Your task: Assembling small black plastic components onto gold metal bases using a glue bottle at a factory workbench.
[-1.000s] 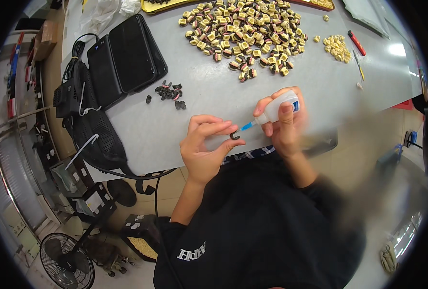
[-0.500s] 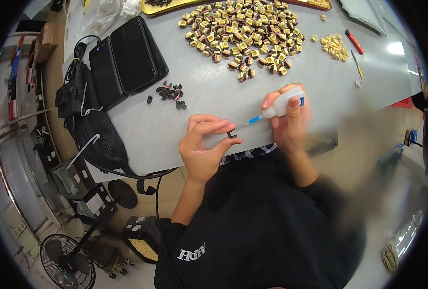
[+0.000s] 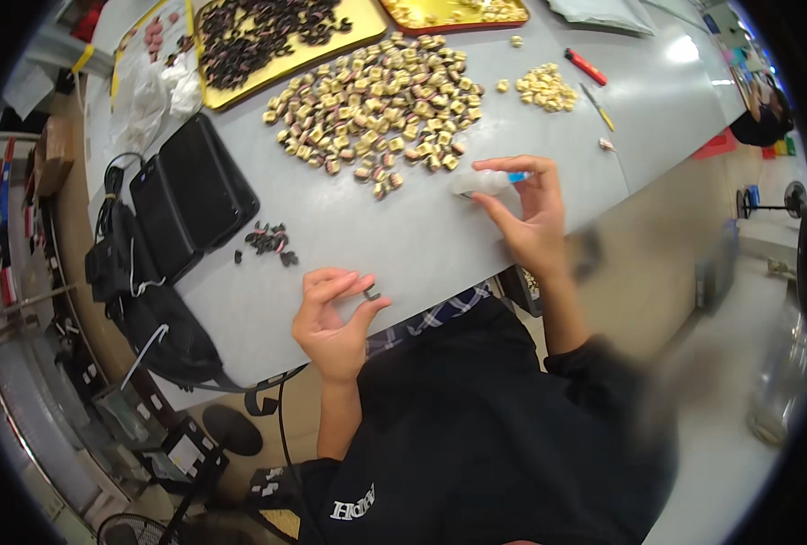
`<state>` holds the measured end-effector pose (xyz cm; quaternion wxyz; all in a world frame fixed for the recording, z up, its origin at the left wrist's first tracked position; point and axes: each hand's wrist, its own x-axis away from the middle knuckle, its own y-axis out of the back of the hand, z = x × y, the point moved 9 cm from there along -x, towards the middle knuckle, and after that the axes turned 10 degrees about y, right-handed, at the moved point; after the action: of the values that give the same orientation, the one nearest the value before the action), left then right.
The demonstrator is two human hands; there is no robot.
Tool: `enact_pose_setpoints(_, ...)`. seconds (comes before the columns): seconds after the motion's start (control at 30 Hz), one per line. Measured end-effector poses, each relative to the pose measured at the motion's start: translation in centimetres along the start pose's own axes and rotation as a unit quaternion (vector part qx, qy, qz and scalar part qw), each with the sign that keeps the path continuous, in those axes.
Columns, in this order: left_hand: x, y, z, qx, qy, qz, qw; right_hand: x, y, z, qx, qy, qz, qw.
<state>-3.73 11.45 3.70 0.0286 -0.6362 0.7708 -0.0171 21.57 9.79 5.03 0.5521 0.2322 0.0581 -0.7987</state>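
Left hand (image 3: 335, 318): at lower centre, fingertips pinched on a small dark part (image 3: 371, 293) above the grey counter (image 3: 658, 118) edge.
Right hand (image 3: 530, 213): right of centre, fingers closed around a white glue bottle (image 3: 480, 182).
Pile of tan parts (image 3: 376, 113): upper centre, well apart from both hands.

Drew apart: right hand (image 3: 529, 218) carried the small white blue-tipped bottle (image 3: 483, 182) away from the left hand (image 3: 332, 318), up toward the heap of tan pieces (image 3: 381, 113). Left kept pinching the small dark piece (image 3: 371, 293), now alone near the table edge.
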Motion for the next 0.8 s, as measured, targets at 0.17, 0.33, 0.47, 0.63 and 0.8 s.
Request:
enact_pose_setpoints(0.17,0.3,0.3,0.5,-0.016,0.02,-0.011,1.0,-0.1,0.3,-0.6,0.013,-0.036,0.031,0.999)
enact_pose_setpoints(0.33,0.2,0.3,0.3,-0.01,0.011,-0.017,1.0,-2.1,4.5,1.1,0.146,0.08,0.001,0.986)
enact_pose_setpoints(0.47,0.2,0.3,0.2,-0.01,0.003,-0.015,1.0,-4.5,8.5,-0.3,0.366,0.058,-0.065,0.926)
enact_pose_setpoints(0.63,0.2,0.3,0.3,-0.011,0.003,-0.014,1.0,-5.5,10.3,-3.2,0.393,0.01,-0.065,0.917)
enact_pose_setpoints(0.8,0.3,0.3,0.1,-0.026,-0.02,-0.006,0.999,-5.6,9.4,-3.0,0.349,0.061,-0.055,0.934)
